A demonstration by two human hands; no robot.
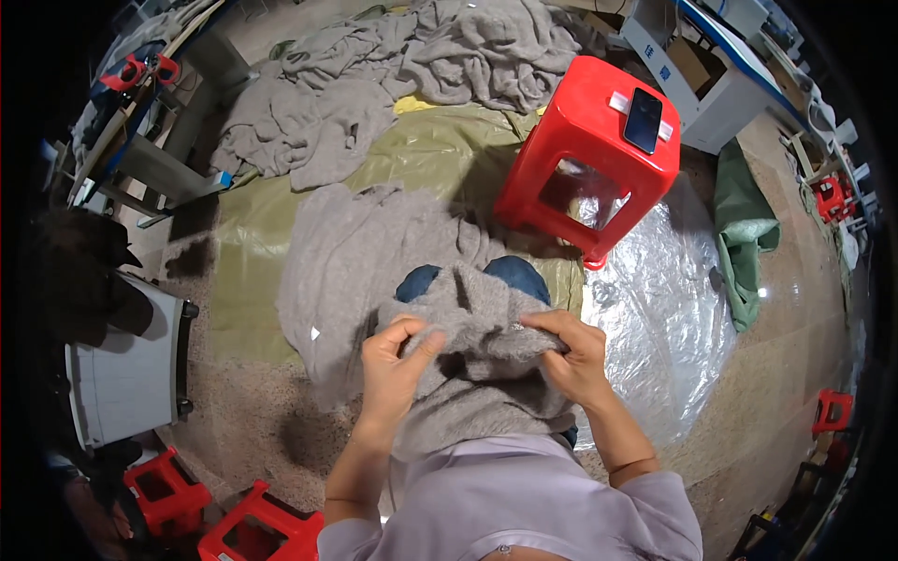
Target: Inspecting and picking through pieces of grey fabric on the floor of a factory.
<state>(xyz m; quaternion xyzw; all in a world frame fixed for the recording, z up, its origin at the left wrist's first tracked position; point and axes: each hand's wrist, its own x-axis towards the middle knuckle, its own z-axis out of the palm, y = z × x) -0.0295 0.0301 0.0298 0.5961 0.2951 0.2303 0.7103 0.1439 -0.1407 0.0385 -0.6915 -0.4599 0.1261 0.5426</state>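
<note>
Pinching the grey plush fabric (463, 323) from both sides, the left hand (395, 366) and the right hand (577, 360) hold it bunched across the person's lap. Each grip is pressed together, thumb and fingers catching a fold; the spacing between them probably keeps the stretch in the middle in sight. Two blue-clad knees (516, 278) show at its far edge, and the lap likely serves as a support, taking weight off the wrists. More of the same grey cloth spreads beyond the knees over an olive sheet (248, 285), which seems laid there to keep it off the floor (253, 397); whether it joins the held part I cannot tell.

One tall red stool (585, 122) stands ahead on the right, with one dark phone (643, 121) on top, presumably within easy reach. Beside it lie one shiny plastic sheet (669, 346) and one crumpled green sheet (745, 248). Two more red stools (168, 491) sit at lower left. Grey heaps (491, 56) at the back run together, so their pieces cannot be counted.
</note>
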